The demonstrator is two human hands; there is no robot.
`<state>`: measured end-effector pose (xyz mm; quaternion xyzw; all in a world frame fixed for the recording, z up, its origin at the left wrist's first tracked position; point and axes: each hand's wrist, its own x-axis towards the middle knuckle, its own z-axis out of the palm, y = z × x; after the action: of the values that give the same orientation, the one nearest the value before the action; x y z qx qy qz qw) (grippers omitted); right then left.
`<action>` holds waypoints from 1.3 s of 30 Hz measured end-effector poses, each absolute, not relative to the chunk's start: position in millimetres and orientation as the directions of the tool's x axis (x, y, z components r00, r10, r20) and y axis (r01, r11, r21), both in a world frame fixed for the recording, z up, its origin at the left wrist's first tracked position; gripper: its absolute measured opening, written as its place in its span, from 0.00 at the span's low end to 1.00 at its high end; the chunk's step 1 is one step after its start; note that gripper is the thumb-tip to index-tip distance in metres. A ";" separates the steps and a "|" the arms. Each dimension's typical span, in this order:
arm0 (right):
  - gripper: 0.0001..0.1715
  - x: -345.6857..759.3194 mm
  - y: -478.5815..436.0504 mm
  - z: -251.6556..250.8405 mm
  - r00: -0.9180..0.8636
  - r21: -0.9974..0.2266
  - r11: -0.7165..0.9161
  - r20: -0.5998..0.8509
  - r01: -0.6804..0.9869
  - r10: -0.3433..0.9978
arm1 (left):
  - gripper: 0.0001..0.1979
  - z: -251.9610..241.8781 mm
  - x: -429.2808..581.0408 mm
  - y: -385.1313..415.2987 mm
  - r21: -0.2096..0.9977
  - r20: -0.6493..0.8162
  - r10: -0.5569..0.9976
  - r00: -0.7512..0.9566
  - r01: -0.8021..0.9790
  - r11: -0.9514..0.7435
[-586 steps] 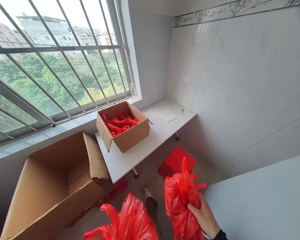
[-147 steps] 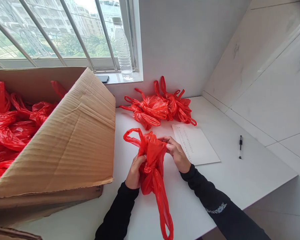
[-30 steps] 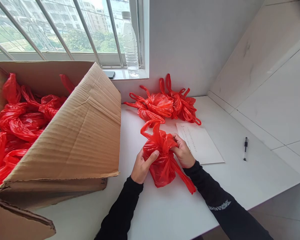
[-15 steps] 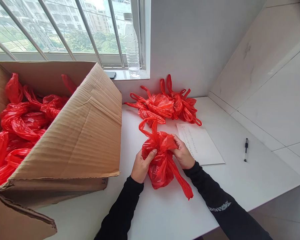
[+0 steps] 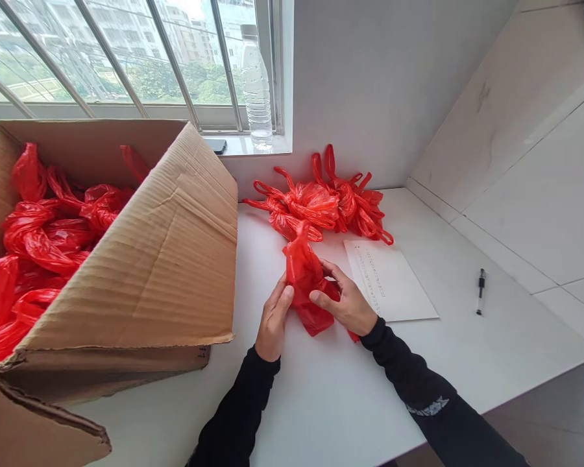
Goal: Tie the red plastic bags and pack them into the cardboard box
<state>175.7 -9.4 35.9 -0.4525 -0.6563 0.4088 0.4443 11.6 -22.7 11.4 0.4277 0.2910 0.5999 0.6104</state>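
A knotted red plastic bag (image 5: 305,272) is held between my two hands above the white table, one hand on each side. My left hand (image 5: 272,318) grips its left side, thumb up and the other fingers behind the plastic. From the right, my right hand (image 5: 348,301) closes on the bag, with the thumb in front and the fingers over the top. What the bag contains is hidden. Just behind it lies a pile of tied red plastic bags (image 5: 311,204) against the wall, handle loops sticking up.
On the left a large open cardboard box (image 5: 175,246) holds several red bags (image 5: 53,233). A printed sheet (image 5: 394,285) and a pen (image 5: 481,292) lie on the table (image 5: 467,363) to the right. A water bottle (image 5: 256,91) and a phone (image 5: 216,146) stand on the windowsill.
The bag has been turned in my hands and raised slightly; its knot and long hanging handle no longer face me. My right hand has shifted lower over the bag's side.
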 end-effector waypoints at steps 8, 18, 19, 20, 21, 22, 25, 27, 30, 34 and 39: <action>0.25 175.4 -9.2 33.2 -0.213 -0.960 0.255 0.226 0.117 0.950 | 0.21 0.7 9.0 -18.4 0.942 0.172 0.976 0.135 -0.314 -0.123; 0.08 174.7 -7.5 29.2 -0.176 -0.987 0.127 0.142 -0.095 0.974 | 0.32 3.0 9.7 -18.2 0.929 0.093 0.994 0.057 -0.364 -0.066; 0.08 174.4 -8.3 29.5 -0.180 -0.988 0.116 0.134 -0.106 0.974 | 0.33 2.8 9.8 -17.9 0.927 0.089 0.994 0.064 -0.370 -0.059; 0.09 173.8 -9.4 30.3 -0.190 -0.988 0.110 0.129 -0.109 0.973 | 0.33 2.6 9.9 -17.6 0.924 0.084 0.994 0.071 -0.378 -0.051; 0.11 173.0 -10.7 31.6 -0.201 -0.988 0.110 0.130 -0.107 0.971 | 0.33 2.5 9.9 -17.3 0.921 0.082 0.994 0.076 -0.388 -0.046; 0.14 171.9 -12.0 33.2 -0.211 -0.988 0.119 0.138 -0.100 0.968 | 0.32 2.4 9.9 -17.0 0.918 0.083 0.993 0.078 -0.395 -0.046; 0.24 168.0 -15.1 37.5 -0.229 -0.986 0.155 0.165 -0.061 0.959 | 0.28 2.6 9.9 -17.0 0.920 0.100 0.993 0.062 -0.385 -0.069; 0.24 166.2 -15.6 38.8 -0.212 -0.986 0.163 0.163 -0.016 0.964 | 0.23 3.4 9.8 -17.8 0.926 0.113 0.993 0.046 -0.367 -0.088; 0.15 166.3 -14.4 38.5 -0.149 -0.985 0.170 0.164 0.035 0.975 | 0.21 5.1 9.6 -19.8 0.919 0.134 0.989 0.060 -0.381 -0.101; 0.09 169.9 -12.9 36.2 -0.096 -0.985 0.171 0.171 -0.007 0.981 | 0.25 5.9 8.8 -20.9 0.861 0.076 0.992 0.099 -0.509 -0.016; 0.08 172.6 -13.6 35.3 -0.127 -0.992 0.106 0.114 -0.065 0.985 | 0.24 5.2 7.6 -18.7 0.842 -0.016 0.995 0.100 -0.535 0.067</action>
<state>172.6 -13.6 35.3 -0.4233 -0.5437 0.5175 0.5074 7.6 -18.7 5.2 0.3514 0.3271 0.5857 0.6530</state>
